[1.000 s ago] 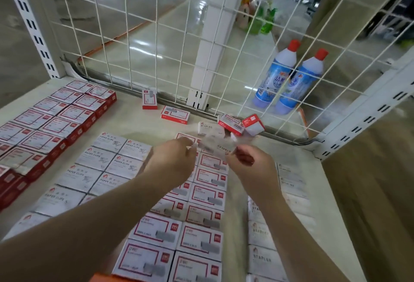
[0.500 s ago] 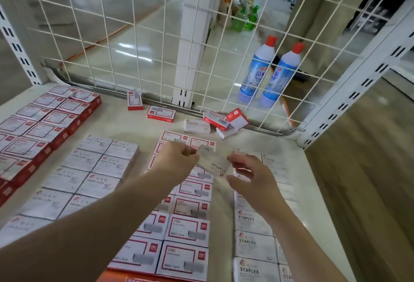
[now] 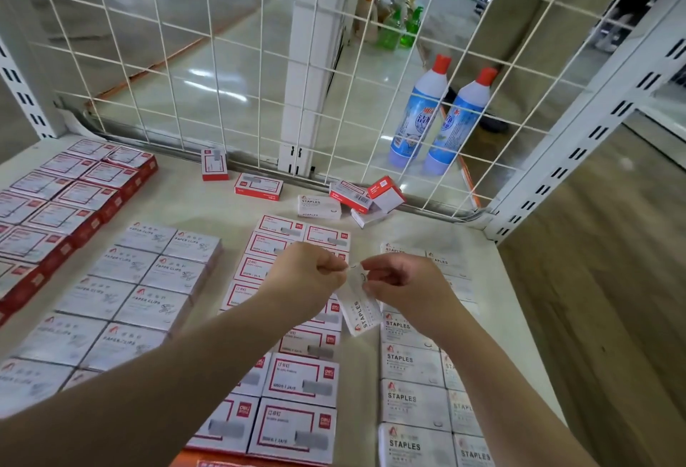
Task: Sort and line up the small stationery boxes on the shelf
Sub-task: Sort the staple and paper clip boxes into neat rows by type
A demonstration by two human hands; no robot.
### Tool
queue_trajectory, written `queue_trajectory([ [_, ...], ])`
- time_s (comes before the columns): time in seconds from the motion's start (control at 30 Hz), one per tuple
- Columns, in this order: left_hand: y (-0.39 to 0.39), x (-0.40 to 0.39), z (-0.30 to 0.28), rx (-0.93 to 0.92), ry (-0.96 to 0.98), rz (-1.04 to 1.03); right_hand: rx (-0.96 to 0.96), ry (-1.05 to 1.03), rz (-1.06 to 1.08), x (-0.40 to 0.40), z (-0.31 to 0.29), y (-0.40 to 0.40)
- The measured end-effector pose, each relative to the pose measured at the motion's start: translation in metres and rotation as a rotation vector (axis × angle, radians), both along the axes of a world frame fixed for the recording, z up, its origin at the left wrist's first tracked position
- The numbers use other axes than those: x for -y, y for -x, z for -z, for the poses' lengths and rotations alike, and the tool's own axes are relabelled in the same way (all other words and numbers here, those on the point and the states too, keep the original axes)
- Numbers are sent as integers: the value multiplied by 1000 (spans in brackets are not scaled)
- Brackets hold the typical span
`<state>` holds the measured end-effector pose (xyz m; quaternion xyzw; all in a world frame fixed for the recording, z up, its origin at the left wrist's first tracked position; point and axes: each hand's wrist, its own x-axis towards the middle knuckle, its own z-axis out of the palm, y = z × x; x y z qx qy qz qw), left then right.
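A small white box marked STAPLES [image 3: 361,301] hangs lengthwise above the shelf, pinched at its upper end by both my left hand [image 3: 302,279] and my right hand [image 3: 402,283]. Below lie sorted rows: white-and-red staple boxes [image 3: 297,377] in the middle, white STAPLES boxes [image 3: 412,403] on the right, grey paper-clip boxes [image 3: 148,292] on the left, red boxes [image 3: 63,203] at the far left. Loose boxes lie near the back: one upright red-and-white box [image 3: 214,164], one flat [image 3: 258,186], a white STAPLES box [image 3: 319,206] and a small pile [image 3: 371,197].
A white wire grid [image 3: 208,58] closes the shelf's back, with slotted uprights at both corners. Behind it on the floor stand two blue bottles with red caps [image 3: 438,114]. The shelf's right edge [image 3: 519,318] drops to a wooden floor.
The held STAPLES box has turned from lying crosswise between my hands to hanging lengthwise, and both hands now pinch its top end. The view has moved closer.
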<state>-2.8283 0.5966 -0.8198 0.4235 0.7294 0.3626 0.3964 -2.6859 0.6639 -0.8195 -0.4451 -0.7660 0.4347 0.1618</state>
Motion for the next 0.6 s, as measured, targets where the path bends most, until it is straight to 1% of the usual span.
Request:
queue_trajectory([
  [0.07,-1,0,1,0,-11,-8,-25,50,5,4,-1,-2],
  [0.13,-3,-1,2,-2,-29,-21,-38,57,21,5,-2,-3],
  [0.2,-4,-3,3,-8,-21,-36,-58,17,59,3,-2,-4],
  [0.3,-8,-4,7,18,70,-30,-137,-66,169,-1,-4,-4],
  [0.43,-17,-3,12,138,149,26,-242,-98,297,-1,-6,-2],
  [0.53,-18,-7,10,302,170,-57,-288,-62,374,2,-3,1],
  [0.6,-16,-9,8,373,157,-113,-311,-24,413,3,0,2],
])
